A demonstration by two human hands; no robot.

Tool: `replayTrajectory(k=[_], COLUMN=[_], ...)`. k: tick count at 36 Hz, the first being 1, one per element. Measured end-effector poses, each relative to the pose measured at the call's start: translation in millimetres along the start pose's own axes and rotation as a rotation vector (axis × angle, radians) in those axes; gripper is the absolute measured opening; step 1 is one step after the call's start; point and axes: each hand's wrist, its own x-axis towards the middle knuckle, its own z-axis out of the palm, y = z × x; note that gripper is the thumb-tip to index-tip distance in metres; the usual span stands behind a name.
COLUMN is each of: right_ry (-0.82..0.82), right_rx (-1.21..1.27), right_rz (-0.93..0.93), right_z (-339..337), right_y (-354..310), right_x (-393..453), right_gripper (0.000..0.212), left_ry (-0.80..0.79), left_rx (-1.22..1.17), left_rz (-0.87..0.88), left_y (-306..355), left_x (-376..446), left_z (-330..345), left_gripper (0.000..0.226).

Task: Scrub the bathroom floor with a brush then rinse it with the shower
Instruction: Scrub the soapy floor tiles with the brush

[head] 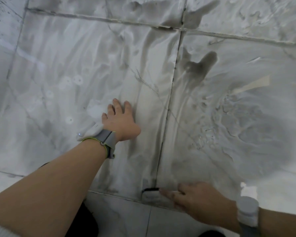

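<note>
Left hand [120,119] flat on the wet, soapy tile floor [61,69], fingers [117,104] spread and straight, grey wristband [106,139] with a white device on the wrist. Right hand [197,200] low near the bottom edge, blurred; its fingers curl over a brush [151,194] whose dark-edged head sits on a grout line [169,103]. Grey suds streak the tiles; a shower is out of view.

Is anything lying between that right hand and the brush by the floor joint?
Nothing visible does. The right hand is already at the brush, fingers on or just over it; blur hides the grip. The left hand rests flat on the wet tile floor, farther up and well clear of it.
</note>
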Motion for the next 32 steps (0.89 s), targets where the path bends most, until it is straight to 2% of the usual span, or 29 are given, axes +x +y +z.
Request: replayTrajectory(k=[3, 6, 8, 10, 13, 17, 20, 22, 25, 28, 29, 32], right_ry=[0.062, 0.249, 0.403, 0.463, 0.396, 0.077, -0.092, -0.113, -0.008, 0.321, 0.385, 0.469], right_rx=[0.087, 0.18, 0.145, 0.114, 0.184, 0.112, 0.04, 0.03, 0.097, 0.087, 0.077, 0.173], right_rz=[0.186, 0.431, 0.585, 0.629, 0.449, 0.15, 0.054, 0.042, 0.209, 0.502, 0.603, 0.855], right_z=[-27.7, -57.7, -72.7, -82.2, -82.3, -49.4, -20.4, -23.8, -65.4, -114.9, -130.5, -169.2], right_y=[30.4, 72.2, 91.4, 93.9, 63.6, 12.3, 5.3, 26.5, 79.0, 142.8, 166.6, 218.8], right_x=[22.5, 53.8, 69.3, 76.2, 67.2, 39.8, 23.0, 26.7, 53.0, 86.3, 95.6, 107.2], right_gripper=[0.055, 0.06, 0.059, 0.056, 0.057, 0.06, 0.06, 0.058, 0.057, 0.056, 0.054, 0.053], left_ry=[0.016, 0.024, 0.029, 0.032, 0.023, 0.025, 0.031, 0.026, 0.007, -0.016, -0.017, -0.015], left_rx=[-0.007, -0.016, -0.017, -0.018, -0.026, -0.02, -0.006, -0.001, -0.004, -0.012, -0.014, -0.005], left_rz=[0.002, 0.016, 0.024, 0.036, 0.05, 0.057, 0.073, 0.076, 0.082, 0.09, 0.087, 0.078], left_y=[-1.6, -4.6, -6.3, -8.4, -12.1, -13.0, -15.4, -15.9, -16.2, -18.5, -19.2, -17.4], left_x=[1.7, 2.1, 1.2, 1.4, 2.8, 4.1, 7.3, 9.0, 10.0, 9.6, 9.4, 9.0], left_z=[1.5, 1.8, 2.7, 1.9, -1.0, -0.8, -0.6, -1.7, -4.2, -6.9, -6.8, -5.5], left_gripper=[0.092, 0.091, 0.09, 0.089, 0.088, 0.085, 0.083, 0.08, 0.077, 0.078, 0.079, 0.079])
